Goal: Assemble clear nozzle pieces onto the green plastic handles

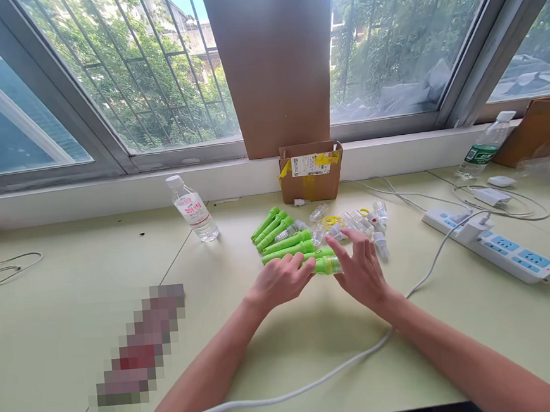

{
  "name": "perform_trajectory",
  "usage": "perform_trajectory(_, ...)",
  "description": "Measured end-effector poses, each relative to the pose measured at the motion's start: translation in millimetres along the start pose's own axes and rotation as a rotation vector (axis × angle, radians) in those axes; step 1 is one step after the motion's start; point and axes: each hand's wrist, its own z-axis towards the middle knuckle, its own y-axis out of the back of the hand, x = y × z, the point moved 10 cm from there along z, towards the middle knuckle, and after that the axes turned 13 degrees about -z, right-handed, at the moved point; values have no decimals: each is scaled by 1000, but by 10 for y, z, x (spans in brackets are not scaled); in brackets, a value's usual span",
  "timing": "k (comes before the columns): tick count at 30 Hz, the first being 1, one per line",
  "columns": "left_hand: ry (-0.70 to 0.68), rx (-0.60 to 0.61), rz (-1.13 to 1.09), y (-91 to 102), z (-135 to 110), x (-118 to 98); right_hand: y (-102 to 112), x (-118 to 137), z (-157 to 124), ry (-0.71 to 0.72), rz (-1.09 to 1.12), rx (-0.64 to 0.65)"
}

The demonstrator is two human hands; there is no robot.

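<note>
My left hand (283, 280) is closed around a green plastic handle (326, 265) shaped like a small torch body, which lies sideways with its clear, threaded end to the right. Just past that end is my right hand (363, 272), thumb and fingers apart; whether its palm touches the end I cannot tell. Behind the hands, several similar green handles (288, 248) lie side by side. To their right are clear plastic caps (359, 222), small white pieces (381, 246) and yellow cords (332, 221) in a loose heap.
A small cardboard box (310, 187) stands at the back. One water bottle (193, 209) stands left, another bottle (484, 148) at back right. A white power strip (492, 249) lies right; a white cable (317, 380) crosses the table front. A pixelated patch (143, 349) covers something at left.
</note>
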Motion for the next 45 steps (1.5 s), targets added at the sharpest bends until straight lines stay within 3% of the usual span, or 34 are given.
perform_trajectory(4,151,-66,47,120,-5,249,50,-61,-6,-71,58,-49)
perform_trajectory(7,455,-249,125,383,-113,674,7,-142,-15,-141,121,-19)
perform_trajectory(9,646,-299,168,478,-228,959,-41,-158,-19,-149,150,14)
perform_trajectory(14,955,-192,168,359,-498,1533,-203,-36,-42,-54,198,155)
perform_trajectory(19,1023,-158,217,261,-636,1762,-335,128,-107,50,201,294)
perform_trajectory(34,1016,-222,218,251,-642,1749,-487,74,-144,19,156,374)
perform_trajectory(38,982,-280,282,364,-606,1657,-506,65,-153,12,162,378)
perform_trajectory(41,823,-402,332,526,-481,1415,-511,52,-153,11,164,372)
perform_trajectory(45,410,-477,235,518,-218,818,-514,29,-149,18,191,353)
